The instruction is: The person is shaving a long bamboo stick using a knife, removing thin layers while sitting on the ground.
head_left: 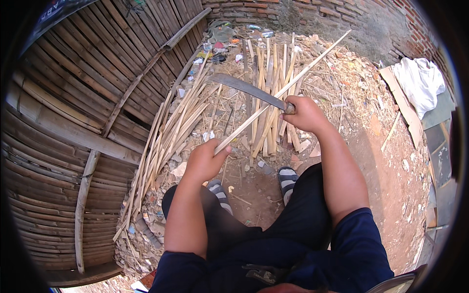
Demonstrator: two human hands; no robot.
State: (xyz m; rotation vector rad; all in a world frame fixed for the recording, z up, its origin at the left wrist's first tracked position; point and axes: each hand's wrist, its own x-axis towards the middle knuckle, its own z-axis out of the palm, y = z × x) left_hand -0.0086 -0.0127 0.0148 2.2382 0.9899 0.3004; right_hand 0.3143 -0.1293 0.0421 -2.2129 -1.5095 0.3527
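Observation:
My left hand [205, 158] is closed round the near end of a long, pale bamboo strip [312, 65], which slants up and away to the far right. In my right hand [304, 113] is the wooden handle of a machete [246, 89]. Its broad, dark blade points to the left and crosses the strip close to my right hand; I cannot tell whether blade and strip touch. Beneath them, a pile of split bamboo strips [268, 124] lies on the ground, pointing away from me. My fingertips are partly hidden on both hands.
A bamboo slat wall [73, 88] rises on the left, with more loose strips [166, 129] along its foot. Brick wall [337, 14] closes off the far side. Rubble and straw [361, 88] cover the ground. White sacking [417, 78] and a cardboard sheet [403, 105] lie at the right.

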